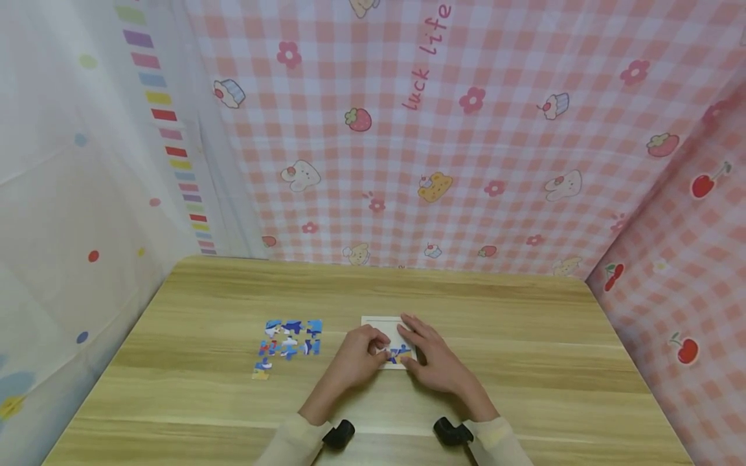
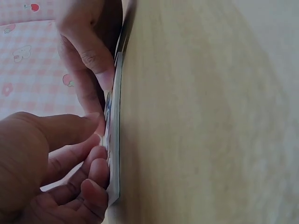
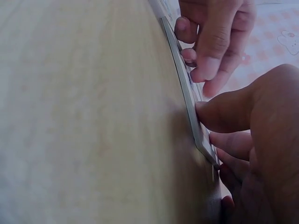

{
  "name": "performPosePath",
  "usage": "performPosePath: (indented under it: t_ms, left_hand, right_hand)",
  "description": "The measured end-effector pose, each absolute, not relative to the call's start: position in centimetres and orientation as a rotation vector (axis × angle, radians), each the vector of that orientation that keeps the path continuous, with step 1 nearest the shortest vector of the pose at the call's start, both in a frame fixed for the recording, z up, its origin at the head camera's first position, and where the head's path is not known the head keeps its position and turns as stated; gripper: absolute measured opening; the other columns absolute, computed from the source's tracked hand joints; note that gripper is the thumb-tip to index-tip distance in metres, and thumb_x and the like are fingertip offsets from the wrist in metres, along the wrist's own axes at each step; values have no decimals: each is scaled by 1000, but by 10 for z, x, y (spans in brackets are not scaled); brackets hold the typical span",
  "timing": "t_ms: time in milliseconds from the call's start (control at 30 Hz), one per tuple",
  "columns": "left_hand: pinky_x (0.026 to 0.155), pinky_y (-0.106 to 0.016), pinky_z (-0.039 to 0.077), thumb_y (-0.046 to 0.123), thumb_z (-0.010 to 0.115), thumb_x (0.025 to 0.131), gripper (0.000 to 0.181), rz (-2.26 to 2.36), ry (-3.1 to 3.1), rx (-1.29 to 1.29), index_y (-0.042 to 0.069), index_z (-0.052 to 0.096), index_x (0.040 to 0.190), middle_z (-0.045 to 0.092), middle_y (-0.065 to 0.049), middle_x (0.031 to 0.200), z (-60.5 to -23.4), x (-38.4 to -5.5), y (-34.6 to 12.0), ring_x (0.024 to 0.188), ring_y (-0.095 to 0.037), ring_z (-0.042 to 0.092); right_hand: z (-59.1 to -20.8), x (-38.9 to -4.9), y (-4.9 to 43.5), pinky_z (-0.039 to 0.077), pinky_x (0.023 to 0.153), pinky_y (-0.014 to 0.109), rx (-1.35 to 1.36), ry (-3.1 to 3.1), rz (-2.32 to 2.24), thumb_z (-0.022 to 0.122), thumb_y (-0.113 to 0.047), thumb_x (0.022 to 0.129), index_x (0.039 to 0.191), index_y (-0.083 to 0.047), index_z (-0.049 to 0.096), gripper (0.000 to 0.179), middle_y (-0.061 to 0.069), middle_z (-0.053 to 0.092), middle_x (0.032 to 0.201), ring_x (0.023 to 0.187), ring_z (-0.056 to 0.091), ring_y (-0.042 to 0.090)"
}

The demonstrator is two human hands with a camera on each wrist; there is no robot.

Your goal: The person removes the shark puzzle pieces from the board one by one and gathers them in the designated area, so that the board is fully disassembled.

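Note:
A white puzzle tray lies flat on the table, with blue and yellow puzzle pieces set in its near right part. My left hand reaches over the tray's left side, fingers curled, thumb and index tips close together beside those pieces. I cannot tell whether a piece is between them. My right hand holds the tray's right side, thumb at the near edge and fingers spread toward the far corner. In the right wrist view the right thumb presses on the tray's rim.
Several loose puzzle pieces lie in loose rows left of the tray, one puzzle piece nearer me. Wood-grain table spreads around the tray. A pink checked cloth hangs behind, with cloths at both sides. Black wrist cameras sit at both cuffs.

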State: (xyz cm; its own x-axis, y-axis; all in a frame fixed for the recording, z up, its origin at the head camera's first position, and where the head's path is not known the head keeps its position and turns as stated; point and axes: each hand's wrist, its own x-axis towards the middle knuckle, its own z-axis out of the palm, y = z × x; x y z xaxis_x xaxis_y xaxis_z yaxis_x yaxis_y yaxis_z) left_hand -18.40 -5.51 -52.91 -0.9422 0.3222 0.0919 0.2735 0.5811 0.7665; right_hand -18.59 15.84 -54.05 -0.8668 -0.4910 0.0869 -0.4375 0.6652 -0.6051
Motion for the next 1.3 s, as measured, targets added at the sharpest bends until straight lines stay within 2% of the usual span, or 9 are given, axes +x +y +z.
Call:
performPosePath:
  t_ms: [100,233,667,933,1300]
  left_hand:
    - [67,-21,42,8,80,85,20,1297,2740,494,2,73,102,57,-5,84,-530,-184,-55,75,-11,49]
    - [69,-21,42,8,83,82,17,1283,2738,502,4,73,96,56,-5,85,-530,-183,-56,77,-13,50]
    - [71,-21,43,6,82,82,16,1344,2736,524,6,70,93,58,-6,86,-535,-181,-58,78,-14,52]
    - [64,-20,50,-2,75,86,14,1449,2706,530,9,70,93,65,0,79,-536,-177,-59,69,-5,55]
    - [63,-20,50,9,79,87,7,1587,2680,442,11,73,89,68,3,77,-536,-167,-71,69,-5,58]
  right_hand:
    - [-540,-186,159,22,125,58,-762,2782,-967,68,-21,97,154,-7,45,63,7,28,170,158,23,33]
    - [-541,-186,158,23,124,59,-769,2792,-976,68,-19,96,153,-6,46,63,8,29,169,157,24,34]
    - [-542,-187,157,23,125,57,-739,2780,-969,68,-21,96,153,-8,46,63,5,28,170,157,23,32]
    - [-543,-187,157,22,125,57,-732,2771,-962,68,-22,97,154,-10,45,63,4,26,170,158,21,31]
    - [-543,-186,158,23,125,58,-745,2785,-979,69,-21,95,153,-9,46,64,6,28,169,157,23,33]
